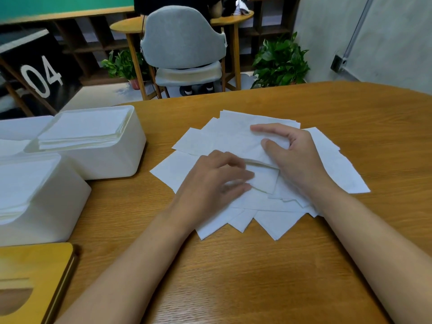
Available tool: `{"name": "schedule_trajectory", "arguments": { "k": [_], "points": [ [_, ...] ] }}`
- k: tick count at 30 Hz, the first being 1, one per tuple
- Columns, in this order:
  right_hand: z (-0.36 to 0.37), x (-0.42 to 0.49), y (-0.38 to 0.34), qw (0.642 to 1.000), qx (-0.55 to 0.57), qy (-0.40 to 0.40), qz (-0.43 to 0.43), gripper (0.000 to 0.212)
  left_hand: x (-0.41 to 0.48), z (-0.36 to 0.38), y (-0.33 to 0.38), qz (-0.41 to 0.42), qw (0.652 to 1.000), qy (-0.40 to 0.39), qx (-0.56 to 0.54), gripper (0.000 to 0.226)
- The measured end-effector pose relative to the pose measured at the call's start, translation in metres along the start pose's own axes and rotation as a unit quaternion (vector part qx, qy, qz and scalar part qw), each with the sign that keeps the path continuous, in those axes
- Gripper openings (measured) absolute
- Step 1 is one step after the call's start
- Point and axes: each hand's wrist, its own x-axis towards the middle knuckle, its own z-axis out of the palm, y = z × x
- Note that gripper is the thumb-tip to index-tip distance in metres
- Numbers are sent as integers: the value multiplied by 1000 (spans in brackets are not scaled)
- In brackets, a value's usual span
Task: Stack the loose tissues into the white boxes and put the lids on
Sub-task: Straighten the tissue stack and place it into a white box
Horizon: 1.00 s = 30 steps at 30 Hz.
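Note:
A spread of loose white tissues [278,220] lies on the wooden table in front of me. My right hand [294,153] pinches the top tissue [233,136] between thumb and fingers and lifts its near edge. My left hand [217,174] rests flat on the pile just below, fingers pressing a tissue down. Two white boxes stand at the left: the far box [112,157] and the near box [53,206], each holding a stack of tissues and with no lid on. A wooden lid [35,265] with an oval slot lies at the bottom left.
The table [257,277] is wood-grained with a curved far edge. Beyond it stand a grey chair [184,40], a small round table, potted plants [280,61] and a dark shelf unit. A third white box edge [21,127] shows at far left.

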Motion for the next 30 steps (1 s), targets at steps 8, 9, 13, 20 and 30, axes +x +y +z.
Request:
{"name": "schedule_trajectory", "arguments": {
  "k": [8, 9, 13, 20, 30],
  "points": [
    [0, -3, -7, 998, -5, -47, -32, 21, -1, -13, 3, -11, 994, 106, -27, 14],
    [0, -5, -8, 997, -5, -62, -44, 23, -1, -14, 3, -17, 991, 124, -39, 14],
    [5, -12, -10, 991, -23, -110, -67, 28, 3, -20, 2, -30, 983, 165, -69, 20],
    [2, -7, -10, 998, 29, -47, 1, 12, 3, -37, 1, -162, 958, 164, -170, 35],
    [7, -13, -17, 989, -8, -144, -45, 64, 6, -43, 3, -214, 935, 156, -237, 40]
  ]
}}
